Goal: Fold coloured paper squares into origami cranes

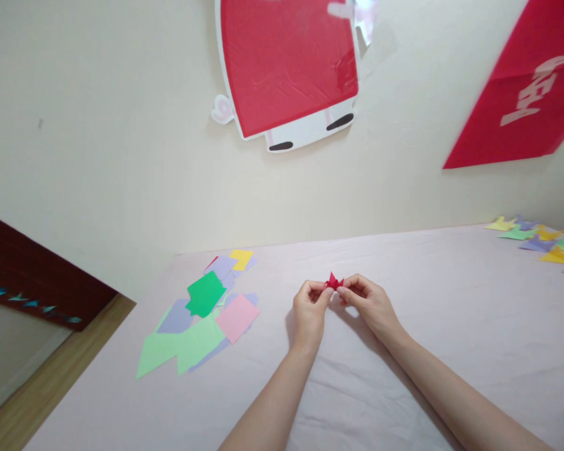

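Note:
A small red folded paper piece (333, 282), pointed like an origami crane, is held up between both my hands just above the pale sheet. My left hand (310, 310) pinches its left side between thumb and fingers. On the other side, the thumb and fingertips of my right hand (369, 304) grip it too. Parts of the paper are hidden behind my fingertips.
Loose paper squares (207, 294) in green, purple, pink and yellow lie overlapping on the pale sheet (272, 401) at left. Several folded paper cranes (561, 255) stand in rows at far right. A wall (380, 188) with red decorations rises behind.

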A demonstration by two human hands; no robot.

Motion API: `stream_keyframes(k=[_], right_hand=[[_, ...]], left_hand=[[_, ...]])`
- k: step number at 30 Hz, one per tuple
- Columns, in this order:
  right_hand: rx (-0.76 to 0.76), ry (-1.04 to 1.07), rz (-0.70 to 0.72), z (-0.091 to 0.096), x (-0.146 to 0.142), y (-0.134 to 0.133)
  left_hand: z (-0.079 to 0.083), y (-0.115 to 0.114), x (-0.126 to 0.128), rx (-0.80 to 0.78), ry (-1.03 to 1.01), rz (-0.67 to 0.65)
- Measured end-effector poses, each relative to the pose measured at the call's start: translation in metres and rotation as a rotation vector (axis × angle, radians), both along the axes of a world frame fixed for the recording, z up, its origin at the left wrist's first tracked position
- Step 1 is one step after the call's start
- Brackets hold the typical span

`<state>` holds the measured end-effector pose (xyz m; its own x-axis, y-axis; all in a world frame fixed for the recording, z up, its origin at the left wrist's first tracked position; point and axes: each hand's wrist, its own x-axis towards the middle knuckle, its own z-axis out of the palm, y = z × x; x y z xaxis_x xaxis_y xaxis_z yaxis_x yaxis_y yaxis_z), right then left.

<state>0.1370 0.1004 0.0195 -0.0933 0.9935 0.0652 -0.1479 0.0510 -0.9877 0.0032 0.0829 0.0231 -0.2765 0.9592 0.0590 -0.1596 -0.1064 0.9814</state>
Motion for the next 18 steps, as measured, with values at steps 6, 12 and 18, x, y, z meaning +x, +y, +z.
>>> stream_keyframes(k=[6,12,18], right_hand=[[0.027,-0.035,-0.006,0.0021,0.0002,0.0008],[0.038,0.026,-0.003,0.0007,-0.0002,0.0007],[0.048,0.069,-0.046,0.0022,-0.0023,-0.0001]], left_hand=[[-0.0023,0.0003,0.0000,-0.038,-0.061,-0.034],[-0.0020,-0.0008,-0.0009,-0.064,-0.109,-0.077],[-0.0011,-0.0017,0.0008,-0.065,-0.118,-0.052]])
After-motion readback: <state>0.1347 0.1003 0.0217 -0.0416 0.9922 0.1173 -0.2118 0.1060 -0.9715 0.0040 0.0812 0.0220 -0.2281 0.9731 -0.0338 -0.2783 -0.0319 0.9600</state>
